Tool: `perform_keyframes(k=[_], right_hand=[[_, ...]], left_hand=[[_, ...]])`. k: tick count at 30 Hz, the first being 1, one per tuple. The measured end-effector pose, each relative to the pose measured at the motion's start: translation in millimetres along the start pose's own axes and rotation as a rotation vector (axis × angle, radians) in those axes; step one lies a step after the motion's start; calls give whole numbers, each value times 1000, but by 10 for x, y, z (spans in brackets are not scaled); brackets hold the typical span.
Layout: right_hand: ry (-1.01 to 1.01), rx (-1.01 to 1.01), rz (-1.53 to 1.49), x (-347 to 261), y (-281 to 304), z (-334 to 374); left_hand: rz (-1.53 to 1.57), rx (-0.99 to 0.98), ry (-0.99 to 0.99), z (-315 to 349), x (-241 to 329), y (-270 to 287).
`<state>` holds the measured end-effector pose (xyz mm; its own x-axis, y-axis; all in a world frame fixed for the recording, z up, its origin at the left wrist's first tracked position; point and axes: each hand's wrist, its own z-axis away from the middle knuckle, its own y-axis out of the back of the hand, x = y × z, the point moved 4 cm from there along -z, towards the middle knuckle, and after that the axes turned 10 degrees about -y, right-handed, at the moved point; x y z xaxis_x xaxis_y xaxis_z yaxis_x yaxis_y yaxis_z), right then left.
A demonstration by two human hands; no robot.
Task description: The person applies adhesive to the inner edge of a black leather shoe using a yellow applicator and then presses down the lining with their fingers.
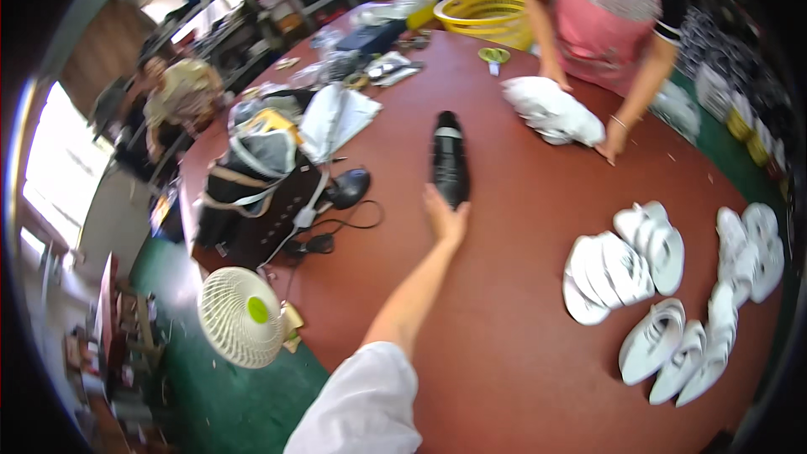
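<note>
A long black shoe [450, 160] with a pale grey patch near its far end lies lengthwise on the reddish-brown table [496, 328]. My left hand [445, 217] reaches across the table from the lower edge, in a white sleeve. Its fingers are closed round the near end of the shoe; I cannot tell whether that end is toe or heel. My right hand is out of view. Across the table, a co-worker in a pink apron [601, 29] has both hands at a white bundle [555, 111].
White shoes [609, 269] stand in groups at the right. At the left are a dark box [261, 210] with cords, a computer-mouse-like black object [347, 188], and a fan [242, 317] by the table edge. Green-handled scissors [494, 56] and a yellow basket [486, 17] are farther back. Another person sits far left.
</note>
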<state>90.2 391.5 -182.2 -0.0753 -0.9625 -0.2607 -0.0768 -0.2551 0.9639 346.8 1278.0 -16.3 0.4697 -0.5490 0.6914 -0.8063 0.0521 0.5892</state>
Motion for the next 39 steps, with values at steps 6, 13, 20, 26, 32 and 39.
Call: perform_keyframes(k=[6, 13, 20, 26, 32, 39], right_hand=[[106, -133, -33, -1180, 283, -1369], [274, -298, -88, -2008, 372, -1900], [324, -356, -138, -2048, 619, -1955], [348, -419, -196, -1856, 782, -1845], [353, -488, -230, -1678, 926, -1687], [297, -546, -213, -1431, 1125, -1610]], left_hand=[[105, -298, 39, 91, 657, -887], [512, -608, -303, 1822, 411, 581], [109, -1381, -106, 4156, -13, 3207], [-138, -1065, 429, 5280, -390, 4329], [9, -932, 601, 5412, -113, 4118], [181, -901, 641, 5286, 146, 3600]])
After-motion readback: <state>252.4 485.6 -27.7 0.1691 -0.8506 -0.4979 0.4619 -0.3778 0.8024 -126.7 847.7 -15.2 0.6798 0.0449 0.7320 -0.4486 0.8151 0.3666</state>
